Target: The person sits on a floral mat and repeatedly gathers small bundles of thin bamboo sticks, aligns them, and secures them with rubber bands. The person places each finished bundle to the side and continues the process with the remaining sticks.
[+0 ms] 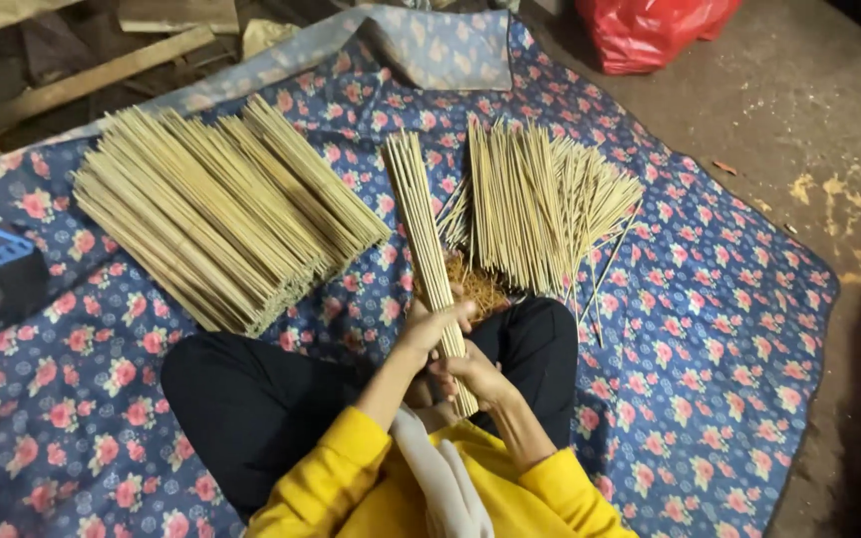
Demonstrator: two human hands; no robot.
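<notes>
Seated on the floral cloth [729, 329], the person grips a bundle [427, 234] of sticks, left hand [429, 327] and right hand [472, 377] both wrapped round its near end. They seem to be evening it up; tying needs a firm squeeze.

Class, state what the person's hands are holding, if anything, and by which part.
Both hands, left and right, grip a bundle of thin sticks near its lower end.

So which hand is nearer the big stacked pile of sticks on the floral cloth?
Left. The left hand grips the held stick bundle higher up, on the side toward the big pile. The right hand holds the bundle's lower end, farther from it.
</notes>
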